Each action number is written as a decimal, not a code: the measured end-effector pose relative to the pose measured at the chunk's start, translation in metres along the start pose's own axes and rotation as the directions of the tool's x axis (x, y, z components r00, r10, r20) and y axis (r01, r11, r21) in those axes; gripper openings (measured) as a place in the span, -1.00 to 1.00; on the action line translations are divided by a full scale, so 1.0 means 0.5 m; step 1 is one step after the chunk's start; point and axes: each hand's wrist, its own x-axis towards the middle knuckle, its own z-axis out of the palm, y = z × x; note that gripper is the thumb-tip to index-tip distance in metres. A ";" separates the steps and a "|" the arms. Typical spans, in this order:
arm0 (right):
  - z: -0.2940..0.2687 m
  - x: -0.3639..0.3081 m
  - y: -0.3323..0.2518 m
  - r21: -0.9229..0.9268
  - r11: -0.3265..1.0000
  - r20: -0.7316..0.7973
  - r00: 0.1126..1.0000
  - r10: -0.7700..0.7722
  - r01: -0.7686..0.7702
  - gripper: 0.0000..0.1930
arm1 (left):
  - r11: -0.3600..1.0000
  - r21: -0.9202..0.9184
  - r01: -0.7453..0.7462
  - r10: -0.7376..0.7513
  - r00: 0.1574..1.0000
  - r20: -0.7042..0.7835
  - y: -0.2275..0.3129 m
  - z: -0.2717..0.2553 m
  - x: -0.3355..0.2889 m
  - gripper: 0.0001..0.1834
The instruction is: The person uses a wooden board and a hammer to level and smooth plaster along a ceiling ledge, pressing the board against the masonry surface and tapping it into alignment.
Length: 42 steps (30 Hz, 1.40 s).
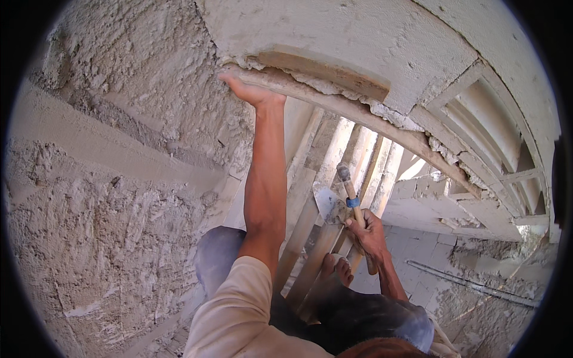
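Observation:
A long wooden batten runs along the lower edge of a plastered panel. My left hand is raised to its left end and holds it against the edge; some of its fingers are hidden. Lower down, my right hand is closed round a wooden-handled tool with a blue band and a grey, knob-like head; its exact kind is unclear. The same hand also has a trowel, its blade mortar-stained and pointing up to the left.
A shorter wood block rests against the panel above the batten. Rough mortar covers the wall on the left. Wooden planks with gaps lie below, with a bare foot on them. A curved slatted opening is at right.

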 end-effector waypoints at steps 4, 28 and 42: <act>0.009 -0.007 -0.027 0.145 0.988 0.025 0.999 0.047 -0.050 -0.72 | 0.985 -0.103 0.135 -0.132 0.990 0.039 -0.014 -0.039 0.027 -0.18; 0.016 -0.025 0.048 0.154 0.988 -0.019 1.000 0.025 -0.021 -0.77 | 0.921 0.159 0.356 -0.371 0.925 0.081 0.019 -0.056 0.126 -0.21; 0.027 0.007 0.018 -0.008 0.993 -0.023 0.993 -0.115 0.115 -0.72 | 0.917 0.184 0.354 -0.370 0.927 0.061 0.041 -0.052 0.125 -0.22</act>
